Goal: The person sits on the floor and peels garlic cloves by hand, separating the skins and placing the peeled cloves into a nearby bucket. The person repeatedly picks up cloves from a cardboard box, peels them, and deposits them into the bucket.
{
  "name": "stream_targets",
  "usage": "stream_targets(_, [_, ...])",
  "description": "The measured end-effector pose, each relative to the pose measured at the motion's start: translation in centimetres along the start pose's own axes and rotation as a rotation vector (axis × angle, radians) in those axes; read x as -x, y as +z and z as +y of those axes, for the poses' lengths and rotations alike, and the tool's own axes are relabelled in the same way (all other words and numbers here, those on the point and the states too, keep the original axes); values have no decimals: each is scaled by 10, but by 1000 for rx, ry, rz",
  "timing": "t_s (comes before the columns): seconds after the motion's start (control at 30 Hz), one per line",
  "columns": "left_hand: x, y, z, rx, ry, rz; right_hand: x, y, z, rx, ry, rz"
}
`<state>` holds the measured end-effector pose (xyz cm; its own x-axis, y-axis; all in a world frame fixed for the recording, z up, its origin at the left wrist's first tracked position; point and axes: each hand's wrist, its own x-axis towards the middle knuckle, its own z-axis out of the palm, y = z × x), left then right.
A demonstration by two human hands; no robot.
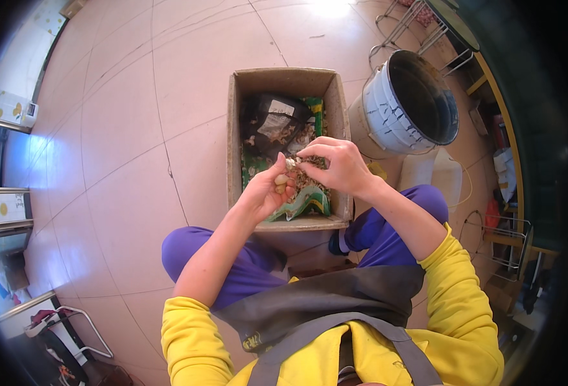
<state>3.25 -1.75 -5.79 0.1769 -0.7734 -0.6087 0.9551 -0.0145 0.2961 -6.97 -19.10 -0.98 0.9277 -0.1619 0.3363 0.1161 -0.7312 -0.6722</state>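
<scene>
My left hand (267,188) is above a cardboard box (286,75). It pinches a small whitish piece (290,164), perhaps a garlic clove, between thumb and finger. More small, rounded pale pieces (281,180) are cupped in its curled fingers. From the right, my right hand (334,161) meets the whitish piece with thumb and fingertips. Beneath the hands, dry brownish peelings (308,181) lie scattered over a green printed plastic bag (315,200) in the box. A black plastic bag (257,108) bearing white labels fills the far end; the hands hide part of the contents.
A light-coloured metal bucket (385,106) with a dark interior stands right of the box. Further right are a white plastic container (431,173) and a wire-framed rack (508,241). A metal-legged stool (433,29) is at the upper right. My knees (185,248) flank the box's near end on the tiled floor (120,193).
</scene>
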Motion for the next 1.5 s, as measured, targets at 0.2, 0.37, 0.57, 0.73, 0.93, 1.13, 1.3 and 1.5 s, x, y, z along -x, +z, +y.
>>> stream_targets(0.2, [-5,4,-2,30,35,-10,1,5,2,40,-35,-14])
stream_targets(0.37, [-8,16,-5,-2,81,26,2,0,4,96,-50,-10])
stream_targets(0.57, [-8,31,1,-78,108,-7,-7,-10,9,132,-81,81])
stream_targets(0.73, [0,36,3,-169,-2,-67,-13,-28,26,192,115,127])
stream_targets(0.93, [2,23,2,-70,87,6,4,-14,16,-128,117,87])
stream_targets(1.13, [10,26,-8,-85,145,112,28,3,11,-168,95,161])
stream_targets(1.3, [12,33,-18,-91,144,157,43,2,14,-93,72,147])
stream_targets(1.5, [4,37,-24,-130,129,233,47,5,21,-70,140,157])
